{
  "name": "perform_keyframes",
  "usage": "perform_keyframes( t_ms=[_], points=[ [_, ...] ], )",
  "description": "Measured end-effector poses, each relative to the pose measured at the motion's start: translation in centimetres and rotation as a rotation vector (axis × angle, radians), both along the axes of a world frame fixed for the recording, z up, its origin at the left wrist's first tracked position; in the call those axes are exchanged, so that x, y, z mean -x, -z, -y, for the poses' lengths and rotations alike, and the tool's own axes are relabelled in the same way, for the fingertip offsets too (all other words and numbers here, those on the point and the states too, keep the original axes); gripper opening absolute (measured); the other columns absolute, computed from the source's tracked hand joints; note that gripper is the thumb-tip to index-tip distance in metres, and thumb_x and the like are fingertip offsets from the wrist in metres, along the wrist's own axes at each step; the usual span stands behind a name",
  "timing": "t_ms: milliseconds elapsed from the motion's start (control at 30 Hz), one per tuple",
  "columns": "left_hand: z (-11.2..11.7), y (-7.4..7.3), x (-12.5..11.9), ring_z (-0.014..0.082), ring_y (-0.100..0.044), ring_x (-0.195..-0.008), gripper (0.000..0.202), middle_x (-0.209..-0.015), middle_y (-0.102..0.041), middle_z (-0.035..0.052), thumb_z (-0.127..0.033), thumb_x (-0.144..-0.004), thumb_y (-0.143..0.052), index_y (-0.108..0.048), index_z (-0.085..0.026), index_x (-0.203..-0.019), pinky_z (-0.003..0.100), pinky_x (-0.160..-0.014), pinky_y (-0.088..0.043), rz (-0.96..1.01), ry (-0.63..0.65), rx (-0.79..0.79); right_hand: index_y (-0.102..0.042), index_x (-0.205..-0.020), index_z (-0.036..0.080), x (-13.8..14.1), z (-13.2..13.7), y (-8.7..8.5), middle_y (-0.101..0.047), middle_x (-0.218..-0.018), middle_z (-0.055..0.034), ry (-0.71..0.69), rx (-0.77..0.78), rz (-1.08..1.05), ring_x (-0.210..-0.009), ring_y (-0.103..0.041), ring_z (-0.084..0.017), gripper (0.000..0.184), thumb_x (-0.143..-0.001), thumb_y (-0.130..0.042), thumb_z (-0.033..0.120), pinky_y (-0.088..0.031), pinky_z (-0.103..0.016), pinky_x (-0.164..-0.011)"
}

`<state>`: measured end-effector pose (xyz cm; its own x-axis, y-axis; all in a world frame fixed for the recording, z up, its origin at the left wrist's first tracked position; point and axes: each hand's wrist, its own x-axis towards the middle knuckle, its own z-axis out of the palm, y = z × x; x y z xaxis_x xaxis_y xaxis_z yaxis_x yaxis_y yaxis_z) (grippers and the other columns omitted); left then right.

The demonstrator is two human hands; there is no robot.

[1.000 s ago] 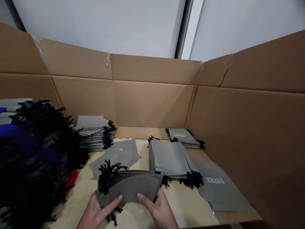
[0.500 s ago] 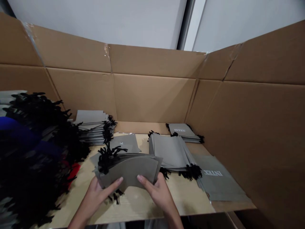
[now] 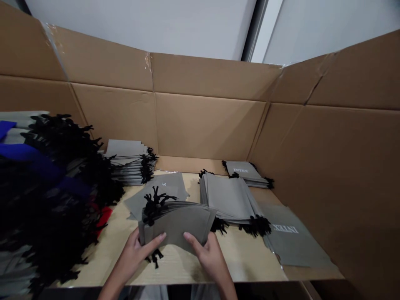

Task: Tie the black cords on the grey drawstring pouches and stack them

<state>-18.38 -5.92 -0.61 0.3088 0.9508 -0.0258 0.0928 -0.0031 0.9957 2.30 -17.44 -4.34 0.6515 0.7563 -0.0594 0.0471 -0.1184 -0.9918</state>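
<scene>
Between my two hands is a bundle of grey drawstring pouches (image 3: 179, 227), held on edge and bowed in the middle. My left hand (image 3: 137, 248) grips its left end, thumb across the front face. On the right end, my right hand (image 3: 206, 250) has its thumb pressed to the front and its fingers behind. Black knotted cord ends stick out at the bundle's upper left and hang below it. Just behind lie loose grey pouches (image 3: 168, 185) flat on the table. A thick stack of grey pouches (image 3: 229, 198) with black cords rests beyond my right hand.
At left rises a big heap of black-corded pouches (image 3: 103, 171), with blue and red pieces in it. A pouch stack (image 3: 126, 160) stands at the back left, an INTEX-printed stack (image 3: 243, 171) at the back right. Printed pouches (image 3: 296, 243) lie at right. Cardboard walls (image 3: 209, 125) enclose the table.
The bundle has shifted slightly right in view along with both hands, and its left end sits more upright and even. The surrounding scene has also slid a little to the right.
</scene>
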Motion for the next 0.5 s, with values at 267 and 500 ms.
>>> perform_keyframes(
  t_ms=[267, 500],
  points=[
    [-0.07, 0.27, 0.19, 0.0426, -0.082, -0.116, 0.056, -0.116, -0.089, 0.0152, -0.052, -0.063, -0.096, -0.083, -0.017, -0.104, 0.053, -0.108, -0.064, -0.039, -0.006, -0.034, -0.083, -0.113, 0.014, 0.08, 0.23, 0.18, -0.084, -0.107, -0.0151, -0.078, -0.097, 0.041, -0.103, -0.076, -0.033, 0.065, -0.081, -0.083, 0.071, -0.062, -0.041, -0.092],
    [0.2, -0.49, -0.09, 0.0431, -0.082, -0.114, 0.062, -0.114, -0.089, 0.015, -0.054, -0.054, -0.1, -0.083, -0.016, -0.101, 0.054, -0.109, -0.064, -0.013, -0.026, -0.007, -0.08, -0.08, 0.016, 0.0, 0.42, -0.53, -0.072, -0.071, -0.0054, 0.028, 0.05, 0.116, -0.065, -0.059, -0.021, 0.061, -0.071, -0.084, 0.077, -0.05, -0.032, -0.062]
  ],
)
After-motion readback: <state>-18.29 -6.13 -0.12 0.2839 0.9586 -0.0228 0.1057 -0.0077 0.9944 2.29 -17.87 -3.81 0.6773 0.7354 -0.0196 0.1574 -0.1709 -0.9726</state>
